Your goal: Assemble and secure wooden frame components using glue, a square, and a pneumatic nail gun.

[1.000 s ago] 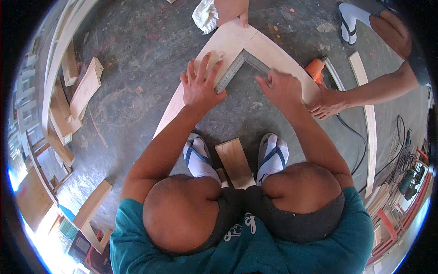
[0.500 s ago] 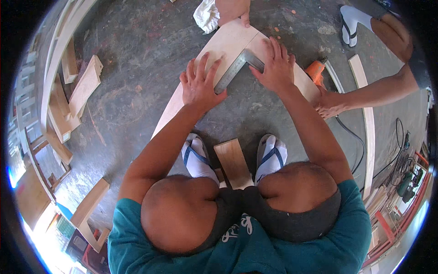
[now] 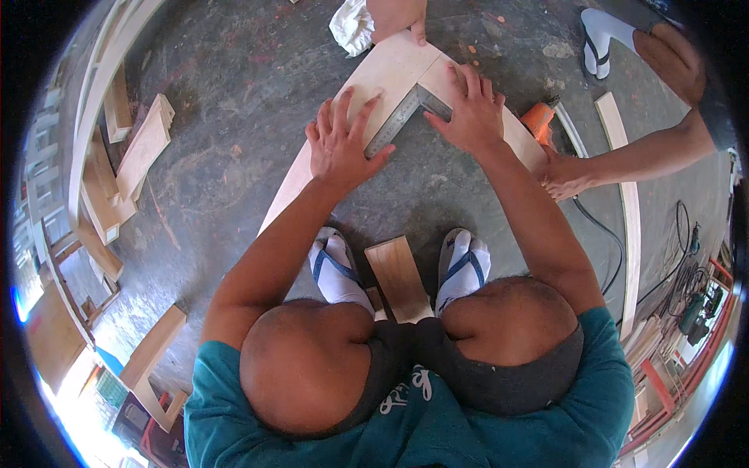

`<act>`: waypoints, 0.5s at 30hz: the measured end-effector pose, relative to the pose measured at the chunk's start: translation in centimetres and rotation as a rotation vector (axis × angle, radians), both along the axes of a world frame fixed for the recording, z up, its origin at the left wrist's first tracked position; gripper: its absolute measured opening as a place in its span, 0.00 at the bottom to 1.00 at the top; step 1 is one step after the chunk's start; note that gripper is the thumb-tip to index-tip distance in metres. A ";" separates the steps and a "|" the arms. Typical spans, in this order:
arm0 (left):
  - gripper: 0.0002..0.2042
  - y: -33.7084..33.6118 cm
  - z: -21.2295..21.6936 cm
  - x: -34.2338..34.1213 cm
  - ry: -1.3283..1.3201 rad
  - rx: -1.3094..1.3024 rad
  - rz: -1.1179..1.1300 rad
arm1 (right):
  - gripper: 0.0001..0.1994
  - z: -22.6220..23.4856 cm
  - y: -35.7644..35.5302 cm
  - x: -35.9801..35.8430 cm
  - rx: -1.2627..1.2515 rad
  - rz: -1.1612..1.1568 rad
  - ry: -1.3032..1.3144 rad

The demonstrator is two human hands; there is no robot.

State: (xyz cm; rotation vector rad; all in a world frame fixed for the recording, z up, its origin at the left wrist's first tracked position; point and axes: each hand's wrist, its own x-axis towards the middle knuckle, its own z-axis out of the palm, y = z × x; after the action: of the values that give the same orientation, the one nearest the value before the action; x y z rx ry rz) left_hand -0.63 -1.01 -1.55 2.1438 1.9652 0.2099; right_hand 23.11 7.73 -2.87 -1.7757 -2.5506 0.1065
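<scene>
Two pale wooden boards, a left one (image 3: 394,66) and a right one (image 3: 521,140), meet at a corner on the floor ahead of me. A metal try square (image 3: 396,123) sits inside that corner, its arms along the boards' inner edges. My left hand (image 3: 340,148) lies spread on the left board, thumb close to the square's long arm. On the right board rests my right hand (image 3: 473,118), fingers stretched out, with its thumb at the square's short arm. A co-worker's hand (image 3: 563,175) holds the right board's near end, and another hand (image 3: 396,17) touches the corner's tip.
A short wood block (image 3: 398,273) lies between my feet. An orange power tool (image 3: 538,123) with a black cord stands beyond the right board. Farther right lies a long wooden strip (image 3: 624,195). Wood offcuts (image 3: 147,148) and frames are at the left. A white cloth (image 3: 353,27) is near the far hand.
My hands stay on the boards with almost no movement. The square appears turned or tilted very slightly, its face looking duller now.
</scene>
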 end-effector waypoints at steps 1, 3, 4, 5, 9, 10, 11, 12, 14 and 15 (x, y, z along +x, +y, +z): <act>0.40 0.0 -0.5 -0.5 -0.058 0.023 0.018 | 0.48 0.0 0.0 -0.2 0.003 0.001 0.003; 0.39 0.2 -1.5 -1.9 -0.111 0.045 0.040 | 0.48 0.2 0.0 -0.4 0.005 0.006 0.010; 0.38 0.3 -2.0 -2.8 -0.217 0.030 0.051 | 0.48 0.5 0.0 -0.5 -0.003 0.000 0.010; 0.37 0.2 -2.4 -3.4 -0.321 0.015 0.063 | 0.48 0.6 0.0 -0.6 -0.011 -0.006 0.010; 0.39 -1.3 0.2 -2.0 -0.093 0.028 -0.100 | 0.48 0.2 -0.2 -0.1 0.018 -0.013 -0.008; 0.42 -1.7 0.3 -2.0 -0.087 0.028 -0.129 | 0.47 0.2 -0.2 -0.1 0.028 -0.016 -0.014; 0.45 -2.0 0.3 -2.0 -0.083 0.029 -0.159 | 0.47 0.2 -0.1 -0.1 0.038 -0.020 -0.021; 0.45 -2.1 0.2 -2.1 -0.080 0.025 -0.158 | 0.47 0.1 -0.1 -0.2 0.035 -0.019 -0.018; 0.49 -2.3 -0.1 -2.2 -0.009 -0.033 -0.143 | 0.47 0.1 -0.1 -0.4 0.042 -0.017 -0.016; 0.49 -2.3 0.0 -2.2 -0.009 -0.035 -0.143 | 0.47 0.0 -0.1 -0.4 0.039 -0.017 -0.016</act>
State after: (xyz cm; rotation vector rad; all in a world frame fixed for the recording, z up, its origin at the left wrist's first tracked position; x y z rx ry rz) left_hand -2.86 -3.29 -1.59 2.2452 1.7877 0.1585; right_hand 22.69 7.65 -2.86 -1.7908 -2.5298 0.0422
